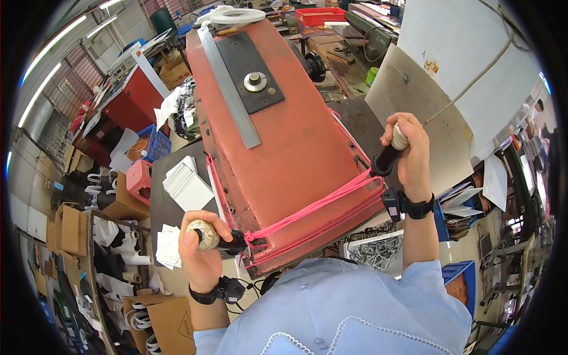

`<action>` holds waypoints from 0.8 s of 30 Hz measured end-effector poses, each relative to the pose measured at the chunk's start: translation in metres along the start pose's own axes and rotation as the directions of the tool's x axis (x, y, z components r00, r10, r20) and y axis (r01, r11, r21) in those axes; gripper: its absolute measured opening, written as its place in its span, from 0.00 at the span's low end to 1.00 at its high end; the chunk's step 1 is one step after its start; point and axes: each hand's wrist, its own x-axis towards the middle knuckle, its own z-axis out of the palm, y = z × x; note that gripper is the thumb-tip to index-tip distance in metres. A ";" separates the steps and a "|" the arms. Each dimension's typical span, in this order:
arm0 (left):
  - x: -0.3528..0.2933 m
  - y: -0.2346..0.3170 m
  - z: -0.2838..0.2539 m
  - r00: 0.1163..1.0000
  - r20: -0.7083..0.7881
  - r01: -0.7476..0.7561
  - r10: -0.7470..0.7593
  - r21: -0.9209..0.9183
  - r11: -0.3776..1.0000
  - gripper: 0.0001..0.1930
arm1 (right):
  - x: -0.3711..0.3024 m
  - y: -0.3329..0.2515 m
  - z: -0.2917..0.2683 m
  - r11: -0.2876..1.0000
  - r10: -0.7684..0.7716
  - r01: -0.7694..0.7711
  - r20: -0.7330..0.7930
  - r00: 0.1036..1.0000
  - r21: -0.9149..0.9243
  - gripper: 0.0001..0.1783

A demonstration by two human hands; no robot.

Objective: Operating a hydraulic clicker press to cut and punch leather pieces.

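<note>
In front of me stands a large machine with a red-painted cover (284,171). My left hand (201,254) is closed round a handle (235,242) at its near left corner. My right hand (412,157) is wrapped round a matching handle (386,160) on the right side. Both handles are black, with pale tape wound round their ends. Pink cord (313,209) runs in several strands across the near end of the cover, between the two handles. A steel ruler (231,89) lies on top, beside a black plate with a round dial (255,81).
Stacks of white cards (188,183) lie on the dark table left of the machine. A tray of metal pieces (373,253) sits near my right forearm. A large metal sheet (420,100) stands at right. Boxes, a pink stool (139,180) and a blue crate (155,144) are at left.
</note>
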 end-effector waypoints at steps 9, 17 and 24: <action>-0.002 -0.016 0.001 0.999 -0.023 -0.048 0.048 -0.004 0.999 0.20 | -0.002 0.013 -0.006 1.000 -0.006 0.006 0.011 1.000 -0.022 0.14; -0.004 -0.012 0.018 0.997 0.047 -0.056 0.057 -0.029 0.998 0.30 | 0.022 0.003 -0.022 0.997 0.014 -0.012 0.029 0.999 -0.078 0.17; 0.015 -0.029 0.063 0.860 0.492 -0.089 0.136 -0.120 0.989 0.42 | 0.081 0.009 -0.056 0.978 -0.136 0.086 -0.271 0.953 -0.189 0.22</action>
